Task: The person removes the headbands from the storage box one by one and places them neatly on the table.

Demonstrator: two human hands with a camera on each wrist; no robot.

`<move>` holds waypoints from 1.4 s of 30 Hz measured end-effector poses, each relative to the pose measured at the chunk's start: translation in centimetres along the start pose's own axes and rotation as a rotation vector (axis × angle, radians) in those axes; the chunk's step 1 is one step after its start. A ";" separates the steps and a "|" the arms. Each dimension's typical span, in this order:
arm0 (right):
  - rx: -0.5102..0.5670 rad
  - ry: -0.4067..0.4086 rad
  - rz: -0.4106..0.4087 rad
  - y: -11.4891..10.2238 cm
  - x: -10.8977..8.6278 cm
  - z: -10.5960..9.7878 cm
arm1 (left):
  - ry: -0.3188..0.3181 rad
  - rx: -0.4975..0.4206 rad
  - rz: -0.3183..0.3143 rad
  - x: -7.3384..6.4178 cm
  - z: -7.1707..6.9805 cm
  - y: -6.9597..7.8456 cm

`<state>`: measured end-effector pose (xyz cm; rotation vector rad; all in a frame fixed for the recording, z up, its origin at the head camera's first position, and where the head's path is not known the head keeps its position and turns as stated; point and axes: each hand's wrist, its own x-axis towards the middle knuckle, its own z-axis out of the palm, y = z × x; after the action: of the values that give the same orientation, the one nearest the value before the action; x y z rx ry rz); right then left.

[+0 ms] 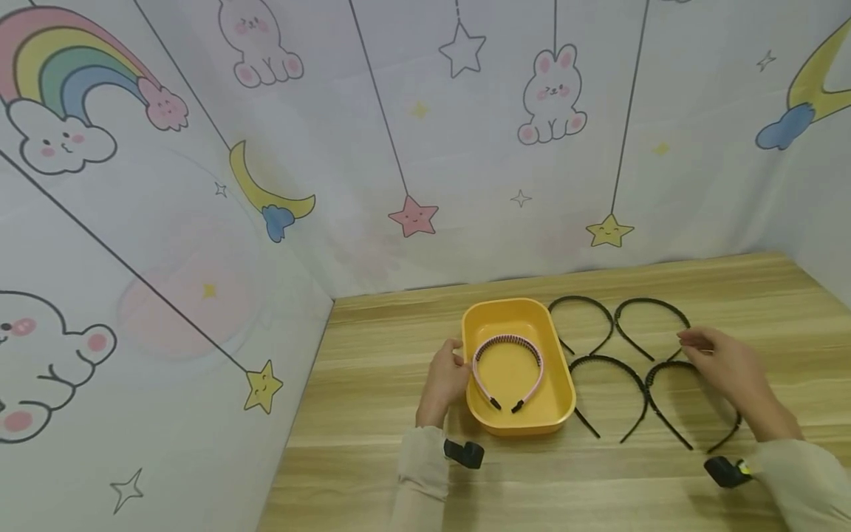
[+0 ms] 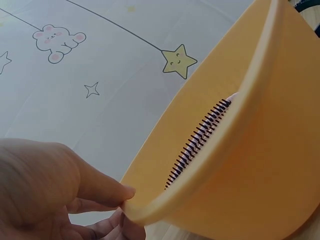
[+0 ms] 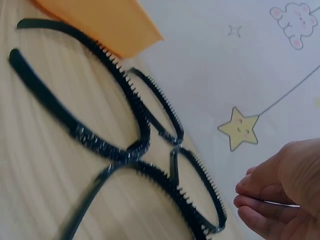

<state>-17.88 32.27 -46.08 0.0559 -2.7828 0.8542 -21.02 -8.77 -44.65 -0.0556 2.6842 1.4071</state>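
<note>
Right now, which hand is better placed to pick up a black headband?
Probably the right: the right hand is close to the black headbands and appears empty. The left hand pinches the yellow tray's rim, on its far side from them.

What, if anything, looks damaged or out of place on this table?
Nothing stands out. The pink headband lies in the yellow bin, and the four black headbands sit beside it in two tidy rows, with no visible breaks or spills, though the right hand hides some parts.

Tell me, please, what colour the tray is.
The tray is yellow-orange, clearest in the head view.
</note>
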 end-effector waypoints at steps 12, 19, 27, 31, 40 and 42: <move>0.089 -0.002 -0.025 -4.6 1.9 0.1 | -0.004 0.001 0.014 0.2 0.0 0.2; 0.153 0.026 -0.059 -6.8 2.6 1.3 | -0.007 -0.001 0.003 0.2 0.0 0.3; 0.187 0.024 -0.134 -9.1 3.5 3.2 | -0.013 -0.018 -0.002 0.1 0.1 0.2; 0.220 -0.031 -0.115 -10.4 3.8 4.2 | -0.013 -0.019 0.000 0.2 0.2 0.1; 0.252 -0.099 -0.130 -13.7 5.1 7.2 | -0.007 -0.023 0.009 0.1 0.1 0.0; 0.266 -0.114 -0.138 -14.4 5.4 7.9 | -0.002 -0.026 0.008 0.1 0.1 0.0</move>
<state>-23.28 16.05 -43.25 0.3465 -2.7090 1.2118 -21.10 -8.72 -44.72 -0.0454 2.6683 1.4434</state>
